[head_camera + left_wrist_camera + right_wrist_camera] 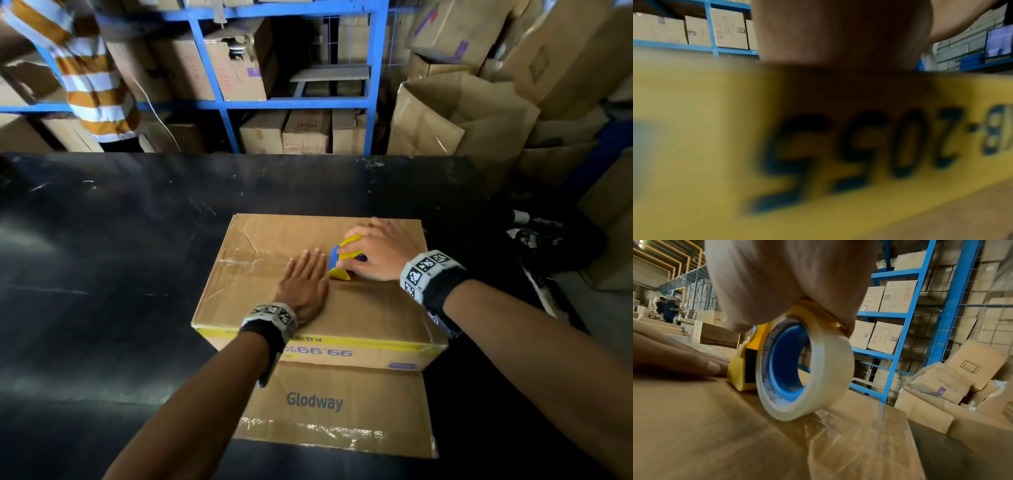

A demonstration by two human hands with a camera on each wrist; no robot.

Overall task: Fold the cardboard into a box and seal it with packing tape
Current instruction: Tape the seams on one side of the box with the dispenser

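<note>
A brown cardboard box (260, 301) with a yellow printed band lies on the black table (102, 260), its top flaps closed; one flap marked "Glodway" (329, 407) lies flat toward me. My left hand (303, 284) lies flat on the top, fingers straight, pressing beside the seam. My right hand (376, 253) grips a yellow and blue tape dispenser (344, 262) standing on the seam just right of the left fingers. In the right wrist view the clear tape roll (803, 369) touches the cardboard (694, 426), and shiny tape (838, 431) runs behind it to the box's right edge.
Behind the table stands a blue shelf rack (291, 102) filled with cartons. A person in an orange and white striped shirt (89, 78) is at the far left. Open and stacked cartons (479, 116) crowd the right. Dark clutter (541, 236) lies on the table's right end.
</note>
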